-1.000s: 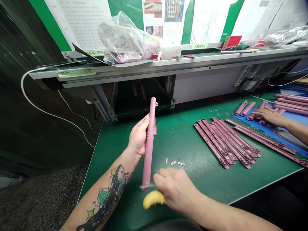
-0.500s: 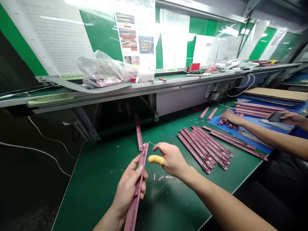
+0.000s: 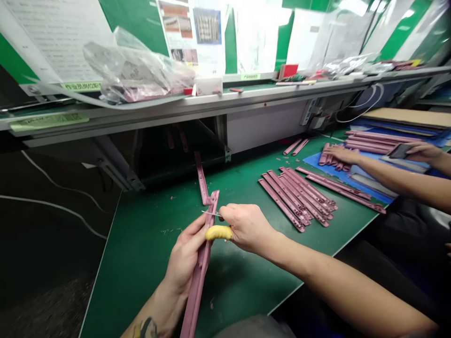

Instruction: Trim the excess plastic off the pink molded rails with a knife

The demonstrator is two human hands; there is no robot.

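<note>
My left hand (image 3: 186,256) is wrapped round a long pink plastic strip (image 3: 193,300), which slants up and away from me. My right hand (image 3: 244,227) is closed on a thin-bladed knife; the blade (image 3: 210,213) lies across the strip near its far end, and the handle is hidden in the fist. A yellow finger cot (image 3: 218,233) covers the right thumb, which rests against the strip's edge. Just beyond the held strip, another pink strip (image 3: 201,180) lies on the green table, its near end partly behind the held one.
Several pink strips (image 3: 296,199) lie side by side to the right. Another person's hand (image 3: 338,154) rests on pink pieces over a blue sheet; their other hand (image 3: 424,152) holds a dark flat object. A metal-edged shelf (image 3: 148,115) carries a clear plastic bag (image 3: 137,75).
My right hand has moved left, bringing the blade from beyond the strip's end onto it, and the yellow-covered thumb now meets the strip. The camera view has tilted down.
</note>
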